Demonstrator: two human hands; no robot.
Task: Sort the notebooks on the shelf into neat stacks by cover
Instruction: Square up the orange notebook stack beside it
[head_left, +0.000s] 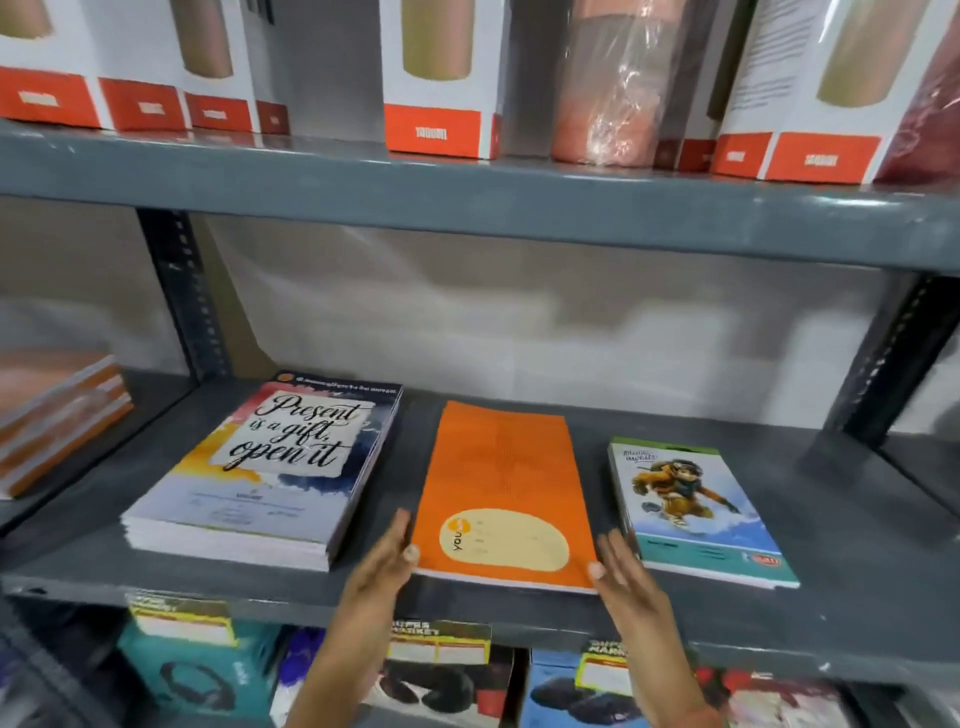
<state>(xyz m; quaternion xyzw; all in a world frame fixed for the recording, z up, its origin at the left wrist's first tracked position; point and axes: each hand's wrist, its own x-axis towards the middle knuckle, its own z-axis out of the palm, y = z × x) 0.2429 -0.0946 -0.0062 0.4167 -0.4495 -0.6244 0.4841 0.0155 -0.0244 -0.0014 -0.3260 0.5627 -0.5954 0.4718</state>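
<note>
Three notebook stacks lie on the grey middle shelf (857, 525). On the left is a stack with a "Present is a gift, open it" cover (270, 462). In the middle lies an orange stack (506, 483). On the right is a stack with a flying monkey cover (696, 509). My left hand (387, 561) rests flat against the orange stack's near left corner. My right hand (623, 571) presses its near right corner. Both hands have straight fingers and grip nothing.
Another orange-edged stack (57, 415) sits at the far left. White and orange boxes (439, 78) and a wrapped roll (605, 83) fill the shelf above. Boxed goods (208, 670) and price tags (179, 621) are below. Slotted uprights (182, 296) flank the bay.
</note>
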